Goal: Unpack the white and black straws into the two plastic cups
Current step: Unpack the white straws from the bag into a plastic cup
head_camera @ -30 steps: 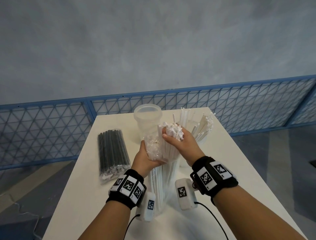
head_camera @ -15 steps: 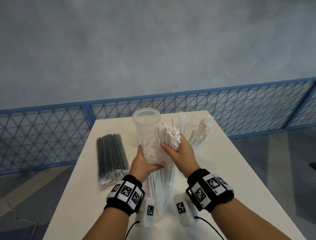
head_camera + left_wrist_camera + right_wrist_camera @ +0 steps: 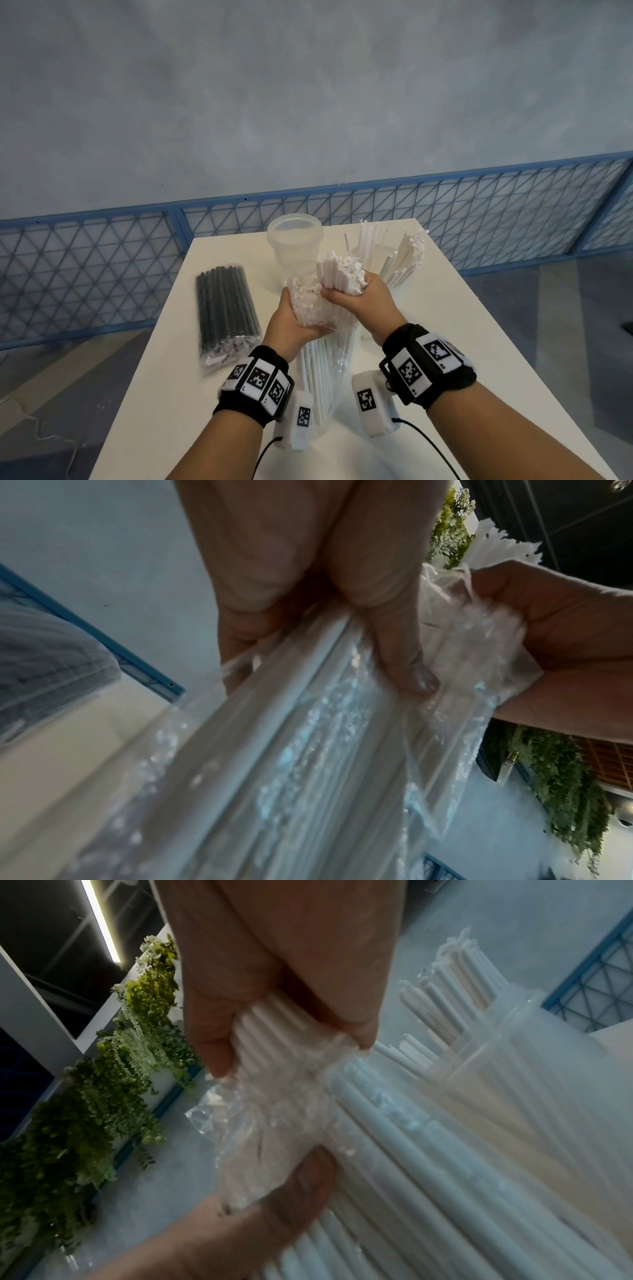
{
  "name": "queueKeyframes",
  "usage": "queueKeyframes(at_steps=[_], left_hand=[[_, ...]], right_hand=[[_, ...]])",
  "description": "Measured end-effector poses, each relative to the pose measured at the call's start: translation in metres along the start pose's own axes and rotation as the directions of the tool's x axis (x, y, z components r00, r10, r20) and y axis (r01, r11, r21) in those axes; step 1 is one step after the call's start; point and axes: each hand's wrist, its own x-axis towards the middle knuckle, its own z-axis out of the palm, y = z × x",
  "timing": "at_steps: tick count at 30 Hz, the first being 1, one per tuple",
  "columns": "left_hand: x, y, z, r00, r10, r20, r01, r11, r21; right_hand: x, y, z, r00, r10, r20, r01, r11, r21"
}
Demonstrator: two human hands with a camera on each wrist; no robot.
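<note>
Over the middle of the white table (image 3: pixel 462 342), a clear plastic bag of white straws (image 3: pixel 322 370) stands upright. My left hand (image 3: pixel 291 325) grips the bag's crumpled open top (image 3: pixel 472 647). My right hand (image 3: pixel 356 301) grips a bunch of white straws (image 3: pixel 339 277) sticking out of the bag (image 3: pixel 270 1031). An empty clear plastic cup (image 3: pixel 295 240) stands at the back. To its right, a second cup (image 3: pixel 399 284), partly hidden by my right hand, holds white straws (image 3: pixel 404 253). A sealed pack of black straws (image 3: pixel 224 305) lies on the table's left.
A blue mesh fence (image 3: pixel 85 270) runs behind the table, with grey floor beyond it. Green plants (image 3: pixel 103 1096) show in the right wrist view. The table edges fall away close on the left and right.
My right hand has drawn the bunch of white straws a little higher out of the bag. My left hand keeps hold of the bag's top.
</note>
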Motion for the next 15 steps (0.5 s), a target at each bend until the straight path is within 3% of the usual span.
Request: queueKeyframes(at_steps=[6, 10, 15], left_hand=[[0.003, -0.004, -0.001, 1.000, -0.029, 0.001, 0.029, 0.999, -0.020], [0.005, -0.005, -0.002, 0.998, -0.058, 0.004, 0.058, 0.998, 0.001], [0.005, -0.003, -0.003, 0.996, -0.081, -0.030, 0.081, 0.997, -0.002]], right_hand=[[0.002, -0.022, -0.007, 0.999, -0.045, -0.030, 0.049, 0.985, 0.167], [0.006, -0.044, -0.014, 0.989, -0.131, -0.075, 0.140, 0.980, 0.138], [0.020, -0.059, -0.019, 0.961, -0.119, -0.251, 0.186, 0.947, 0.262]])
